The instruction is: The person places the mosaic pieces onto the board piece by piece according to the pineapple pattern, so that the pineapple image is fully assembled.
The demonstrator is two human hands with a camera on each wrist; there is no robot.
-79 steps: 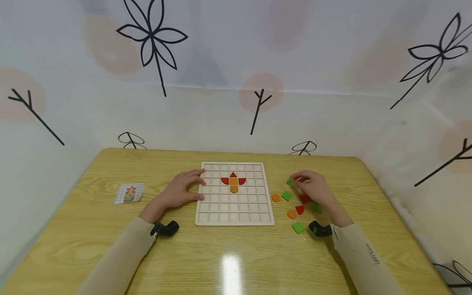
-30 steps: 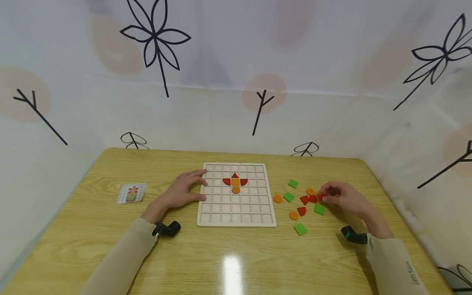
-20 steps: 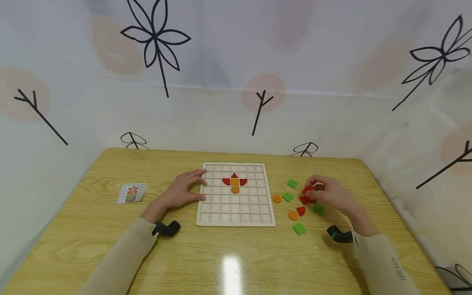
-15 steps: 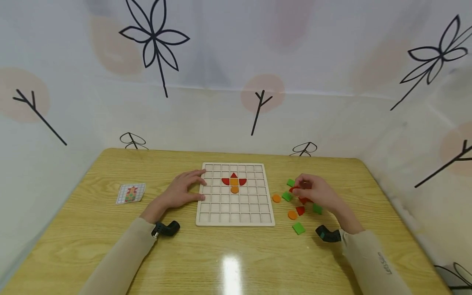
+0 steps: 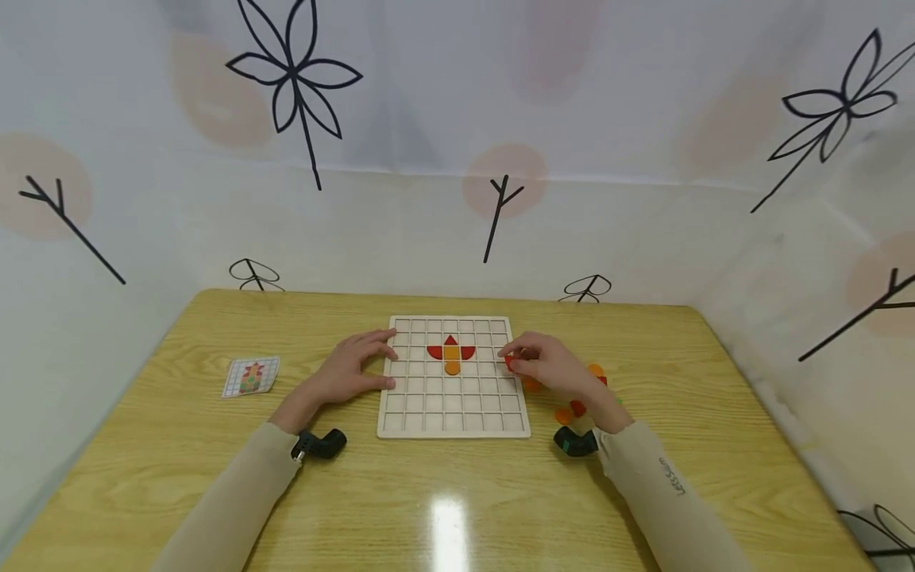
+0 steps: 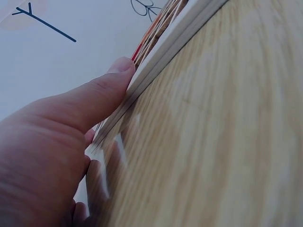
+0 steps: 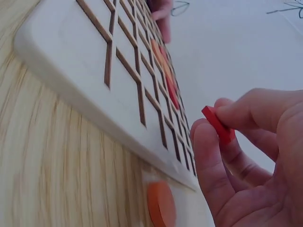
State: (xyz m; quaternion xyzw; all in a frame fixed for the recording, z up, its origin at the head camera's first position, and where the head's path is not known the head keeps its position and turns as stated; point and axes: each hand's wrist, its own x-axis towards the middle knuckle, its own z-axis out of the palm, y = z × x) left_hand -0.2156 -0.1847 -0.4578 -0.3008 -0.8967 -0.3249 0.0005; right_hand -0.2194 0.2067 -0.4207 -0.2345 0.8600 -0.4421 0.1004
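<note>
A white square board (image 5: 422, 403) with a grid of recessed cells lies mid-table. Set in it are a red triangle (image 5: 450, 340), an orange square (image 5: 451, 352) with rounded red pieces (image 5: 468, 352) on both sides, and an orange disc (image 5: 452, 368) below. My left hand (image 5: 350, 370) rests against the board's left edge, fingers spread; the left wrist view shows its thumb (image 6: 106, 92) on that edge. Over the board's right edge, my right hand (image 5: 554, 365) pinches a flat red tile (image 7: 218, 125) between thumb and fingers. The tile's outline is partly covered by the fingertips.
A small picture card (image 5: 250, 376) with a coloured grid pattern lies left of the board. To the right are loose orange discs (image 5: 564, 415) and red pieces (image 5: 578, 408); the right hand and forearm hide most of the green tiles. A patterned cloth (image 5: 400, 230) stands behind the table.
My right hand took up the red tile among the loose pieces and has carried it left to the board's right edge. A green tile it held earlier was let go. The left hand stayed put.
</note>
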